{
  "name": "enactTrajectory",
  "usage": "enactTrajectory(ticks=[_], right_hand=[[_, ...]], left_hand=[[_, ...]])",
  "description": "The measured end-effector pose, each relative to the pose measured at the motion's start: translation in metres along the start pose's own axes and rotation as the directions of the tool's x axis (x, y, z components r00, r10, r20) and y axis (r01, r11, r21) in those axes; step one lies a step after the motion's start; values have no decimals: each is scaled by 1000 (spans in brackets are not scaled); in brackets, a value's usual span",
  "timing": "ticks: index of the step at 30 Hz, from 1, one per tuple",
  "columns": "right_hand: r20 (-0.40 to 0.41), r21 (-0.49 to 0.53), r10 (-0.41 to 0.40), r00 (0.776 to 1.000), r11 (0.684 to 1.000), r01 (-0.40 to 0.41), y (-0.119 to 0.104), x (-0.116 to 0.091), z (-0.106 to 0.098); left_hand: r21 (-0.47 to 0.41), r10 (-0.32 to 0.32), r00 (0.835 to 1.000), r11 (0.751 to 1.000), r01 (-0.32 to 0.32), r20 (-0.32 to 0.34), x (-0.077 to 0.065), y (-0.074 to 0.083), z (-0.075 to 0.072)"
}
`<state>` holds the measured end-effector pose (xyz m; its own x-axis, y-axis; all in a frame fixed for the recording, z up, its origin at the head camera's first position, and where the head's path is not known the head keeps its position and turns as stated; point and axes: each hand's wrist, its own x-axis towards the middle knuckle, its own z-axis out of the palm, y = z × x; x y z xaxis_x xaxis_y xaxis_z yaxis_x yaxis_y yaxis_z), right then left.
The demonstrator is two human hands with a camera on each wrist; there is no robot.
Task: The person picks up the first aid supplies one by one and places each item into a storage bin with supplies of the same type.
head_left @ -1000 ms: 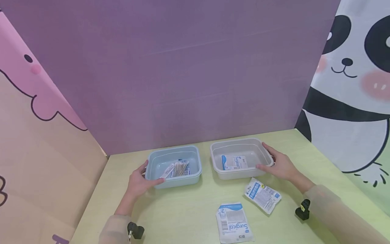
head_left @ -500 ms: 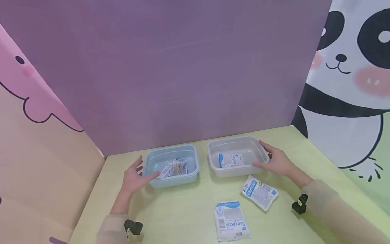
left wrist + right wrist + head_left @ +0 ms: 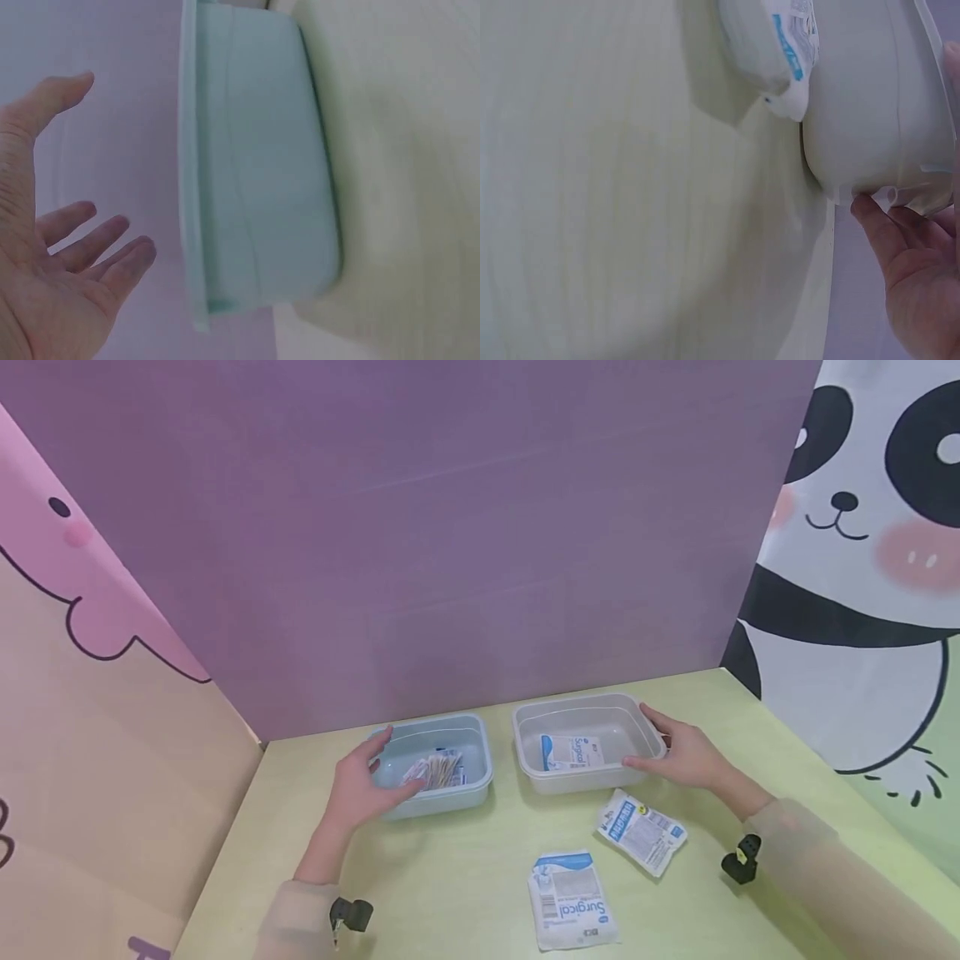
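Observation:
My left hand [image 3: 358,789] is held with fingers spread over the left end of a light blue plastic bin [image 3: 442,807]. In the left wrist view, that hand [image 3: 67,262] is apart from the bin's rim [image 3: 191,187] and holds nothing. Inside the blue bin lie a bundle of cotton swabs [image 3: 442,769] and small packets, partly hidden. My right hand [image 3: 692,760] grips the right end of a white-grey plastic bin [image 3: 573,785], thumb at the near rim. The right wrist view has its fingers [image 3: 889,240] against the bin's end. A "Surgical" packet [image 3: 572,752] lies in that bin.
On the yellow-green table [image 3: 450,893], a blue-and-white packet [image 3: 642,833] lies just before the white bin. Another "Surgical" packet [image 3: 573,902] lies nearer the front. A purple wall [image 3: 480,568] rises behind the bins.
My left hand drew back slightly left from the blue bin, then moved right and up over its left end. The right hand keeps its grip on the white bin. The view shifted slightly.

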<state>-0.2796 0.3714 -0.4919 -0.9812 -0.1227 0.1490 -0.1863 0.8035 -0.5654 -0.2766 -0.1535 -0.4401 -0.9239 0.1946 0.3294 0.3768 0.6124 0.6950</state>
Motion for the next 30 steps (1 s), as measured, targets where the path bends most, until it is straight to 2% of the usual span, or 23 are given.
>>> enactTrajectory(ticks=[5, 14, 20, 23, 30], right_hand=[[-5, -6, -18, 1000, 1000, 18, -1, -1, 1], [-18, 6, -36, 999, 999, 36, -4, -1, 1], [-26, 4, -48, 999, 999, 48, -2, 1, 0], [-31, 10, -52, 998, 999, 52, 0, 1, 0], [-26, 17, -32, 999, 999, 32, 2, -2, 0]], left_hand=[[-7, 47, 999, 999, -47, 19, 2, 16, 2], [-70, 95, 994, 993, -92, 45, 3, 28, 17], [-79, 139, 989, 988, -136, 45, 5, 38, 27], [-114, 146, 987, 984, -138, 65, 5, 45, 33], [-183, 153, 978, 975, -127, 139, 4, 72, 48]])
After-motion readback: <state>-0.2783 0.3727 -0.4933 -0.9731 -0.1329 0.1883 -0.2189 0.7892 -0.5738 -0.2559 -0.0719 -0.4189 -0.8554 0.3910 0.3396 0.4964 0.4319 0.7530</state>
